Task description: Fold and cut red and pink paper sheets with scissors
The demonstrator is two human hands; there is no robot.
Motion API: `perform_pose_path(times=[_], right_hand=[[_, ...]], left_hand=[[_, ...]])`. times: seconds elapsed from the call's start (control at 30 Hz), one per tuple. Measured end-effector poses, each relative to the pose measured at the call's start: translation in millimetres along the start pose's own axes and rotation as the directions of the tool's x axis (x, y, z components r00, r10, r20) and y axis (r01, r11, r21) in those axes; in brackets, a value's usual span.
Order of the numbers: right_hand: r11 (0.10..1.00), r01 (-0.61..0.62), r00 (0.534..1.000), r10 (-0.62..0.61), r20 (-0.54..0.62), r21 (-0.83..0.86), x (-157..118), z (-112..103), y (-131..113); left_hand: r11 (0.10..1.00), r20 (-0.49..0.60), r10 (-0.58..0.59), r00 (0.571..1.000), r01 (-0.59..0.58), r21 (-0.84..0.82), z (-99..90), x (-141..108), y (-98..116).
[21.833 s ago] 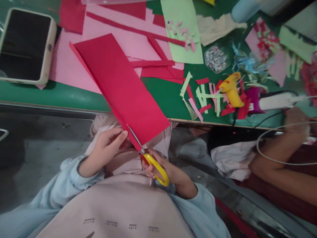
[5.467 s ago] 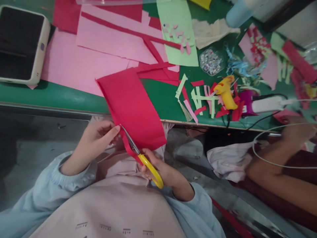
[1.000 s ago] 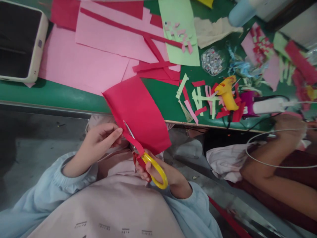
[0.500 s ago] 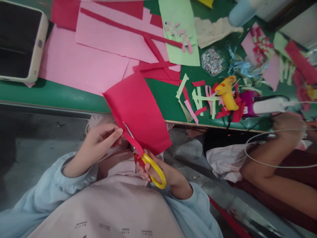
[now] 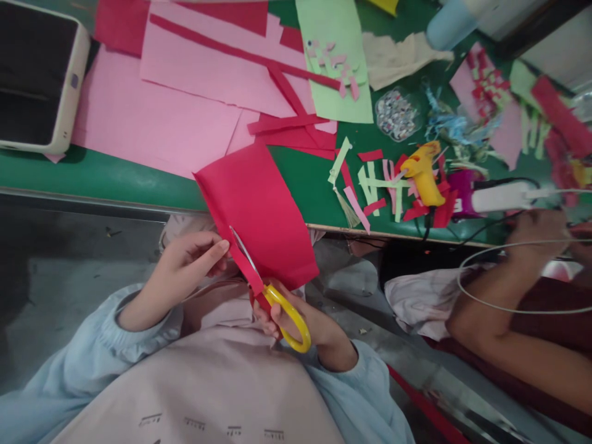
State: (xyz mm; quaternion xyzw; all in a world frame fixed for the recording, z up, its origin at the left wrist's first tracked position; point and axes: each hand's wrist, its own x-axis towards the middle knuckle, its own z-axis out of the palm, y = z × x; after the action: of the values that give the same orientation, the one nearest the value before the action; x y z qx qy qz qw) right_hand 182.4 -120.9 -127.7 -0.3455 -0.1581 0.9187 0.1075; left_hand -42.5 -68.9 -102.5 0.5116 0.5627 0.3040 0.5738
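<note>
A sheet of red paper (image 5: 263, 209) spans the gap between the table edge and my lap. My left hand (image 5: 197, 256) pinches the narrow strip along its near left side between thumb and fingers. Yellow-handled scissors (image 5: 296, 327) are in my right hand (image 5: 272, 311), fingers around the handles. Their blades lie along the red paper, the tip close to my left fingertips, with the partly cut strip beside them. Part of the lower blade is hidden under the paper.
Pink sheets (image 5: 157, 111) and a phone-like device (image 5: 41, 74) lie on the green table (image 5: 129, 182). To the right are a yellow glue gun (image 5: 425, 172), paper scraps (image 5: 370, 185) and a dish of small beads (image 5: 396, 114). Another person's arm (image 5: 509, 296) is at the right.
The scissor blades have closed somewhat, and the strip beside them lies straighter. My hands stay nearly in place. The other person's hand at the right has shifted slightly.
</note>
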Motion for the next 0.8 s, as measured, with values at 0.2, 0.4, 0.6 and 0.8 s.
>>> perform_pose_path(times=[0.2, 0.4, 0.6, 0.8], right_hand=[[0.965, 0.164, 0.987, -0.159, 0.040, -0.205, -10, 15, -15], [0.981, 0.124, 0.992, -0.122, 0.026, -0.146, -5, 11, -12], [0.996, 0.071, 0.997, -0.071, 0.004, -0.062, -2, 9, -11], [0.998, 0.058, 0.998, -0.058, 0.007, -0.015, 0, 7, -7]], left_hand=[[1.000, 0.027, 0.001, 1.000, -0.002, 0.031, 1.5, -2, -6], [0.999, 0.050, -0.006, 0.999, 0.004, 0.037, 0.7, -3, -5], [0.999, 0.059, -0.003, 0.998, 0.000, 0.043, 0.2, -2, -7], [0.998, 0.060, -0.013, 0.998, 0.009, 0.070, -0.5, -1, -9]])
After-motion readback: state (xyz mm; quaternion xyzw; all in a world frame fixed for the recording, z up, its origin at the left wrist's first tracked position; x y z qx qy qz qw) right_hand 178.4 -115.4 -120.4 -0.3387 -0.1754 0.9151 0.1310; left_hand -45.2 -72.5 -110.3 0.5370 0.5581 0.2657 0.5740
